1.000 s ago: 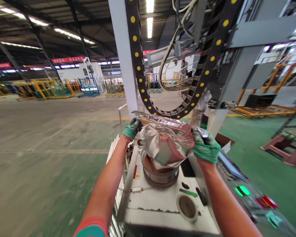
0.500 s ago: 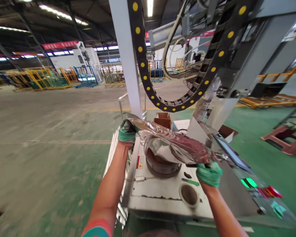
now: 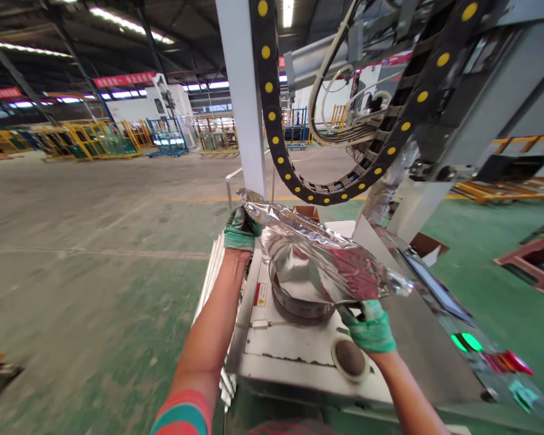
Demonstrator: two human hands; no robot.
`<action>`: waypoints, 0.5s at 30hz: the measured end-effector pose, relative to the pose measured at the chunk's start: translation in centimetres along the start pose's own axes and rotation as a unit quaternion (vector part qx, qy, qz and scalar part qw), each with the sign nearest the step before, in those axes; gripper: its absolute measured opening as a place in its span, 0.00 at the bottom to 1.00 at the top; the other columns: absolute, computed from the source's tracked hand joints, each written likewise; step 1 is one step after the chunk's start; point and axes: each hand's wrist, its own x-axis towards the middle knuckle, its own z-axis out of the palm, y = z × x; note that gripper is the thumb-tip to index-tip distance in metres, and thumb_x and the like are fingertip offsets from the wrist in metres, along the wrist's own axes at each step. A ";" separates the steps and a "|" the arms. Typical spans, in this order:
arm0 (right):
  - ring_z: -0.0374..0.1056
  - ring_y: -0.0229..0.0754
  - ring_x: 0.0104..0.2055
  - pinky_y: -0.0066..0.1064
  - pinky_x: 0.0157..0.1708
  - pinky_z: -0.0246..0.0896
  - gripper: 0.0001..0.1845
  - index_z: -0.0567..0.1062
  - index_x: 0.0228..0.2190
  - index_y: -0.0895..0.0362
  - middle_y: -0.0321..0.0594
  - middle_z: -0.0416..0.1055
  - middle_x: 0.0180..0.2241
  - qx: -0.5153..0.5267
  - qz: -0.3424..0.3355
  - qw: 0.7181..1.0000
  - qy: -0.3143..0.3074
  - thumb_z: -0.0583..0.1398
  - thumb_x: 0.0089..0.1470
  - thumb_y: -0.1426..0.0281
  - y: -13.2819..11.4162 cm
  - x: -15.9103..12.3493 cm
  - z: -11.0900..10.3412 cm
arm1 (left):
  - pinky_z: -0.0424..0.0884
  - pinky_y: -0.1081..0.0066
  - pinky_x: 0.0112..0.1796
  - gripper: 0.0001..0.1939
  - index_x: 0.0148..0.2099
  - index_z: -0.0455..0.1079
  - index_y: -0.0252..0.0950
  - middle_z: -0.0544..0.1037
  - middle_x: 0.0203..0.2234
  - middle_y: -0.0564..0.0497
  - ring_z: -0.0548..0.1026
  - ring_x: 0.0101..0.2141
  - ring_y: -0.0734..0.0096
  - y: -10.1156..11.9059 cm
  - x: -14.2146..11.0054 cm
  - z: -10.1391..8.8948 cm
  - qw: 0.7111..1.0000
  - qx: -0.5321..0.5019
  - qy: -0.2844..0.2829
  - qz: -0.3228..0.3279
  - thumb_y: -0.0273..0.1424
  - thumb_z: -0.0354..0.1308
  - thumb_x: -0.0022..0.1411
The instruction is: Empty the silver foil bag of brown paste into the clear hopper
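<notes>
Two gloved hands clamped on a silver foil bag (image 3: 317, 260): left hand (image 3: 239, 229) at its far upper corner, right hand (image 3: 368, 326) under its near lower edge. Bag tilted over a round metal hopper (image 3: 299, 302) on the grey machine top (image 3: 290, 353), near a small round cap (image 3: 349, 357).

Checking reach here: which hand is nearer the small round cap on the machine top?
Right hand, just above the round cap. Left hand is far up-left.
</notes>
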 end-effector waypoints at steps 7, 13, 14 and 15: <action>0.72 0.51 0.33 0.41 0.36 0.70 0.20 0.74 0.28 0.53 0.46 0.74 0.29 0.038 0.107 0.991 0.071 0.59 0.52 0.49 -1.5 4.2 -1.1 | 0.76 0.75 0.48 0.10 0.44 0.81 0.42 0.85 0.38 0.55 0.81 0.40 0.75 -2.0 1.3 -2.5 0.990 0.089 -0.107 0.036 0.31 0.73 0.59; 0.75 0.57 0.42 0.48 0.49 0.71 0.25 0.78 0.32 0.55 0.50 0.80 0.37 0.175 0.191 0.963 0.076 0.60 0.44 0.47 -2.3 8.8 0.8 | 0.74 0.68 0.51 0.23 0.37 0.80 0.37 0.84 0.36 0.49 0.79 0.41 0.66 -8.3 1.1 -7.3 0.964 0.252 -0.082 -0.033 0.20 0.80 0.36; 0.75 0.57 0.42 0.49 0.50 0.71 0.24 0.77 0.31 0.55 0.50 0.80 0.37 0.193 0.191 0.961 0.050 0.60 0.42 0.49 -2.4 9.3 1.3 | 0.74 0.66 0.52 0.22 0.37 0.79 0.38 0.84 0.34 0.50 0.79 0.42 0.64 -9.1 1.2 -7.7 0.966 0.248 -0.060 -0.044 0.21 0.80 0.38; 0.75 0.57 0.43 0.49 0.50 0.71 0.24 0.78 0.32 0.55 0.51 0.80 0.37 0.202 0.188 0.961 0.032 0.60 0.41 0.50 -2.2 9.7 1.6 | 0.74 0.64 0.53 0.19 0.37 0.78 0.38 0.83 0.32 0.52 0.80 0.43 0.63 -9.6 1.5 -7.9 0.969 0.239 -0.035 -0.054 0.22 0.79 0.42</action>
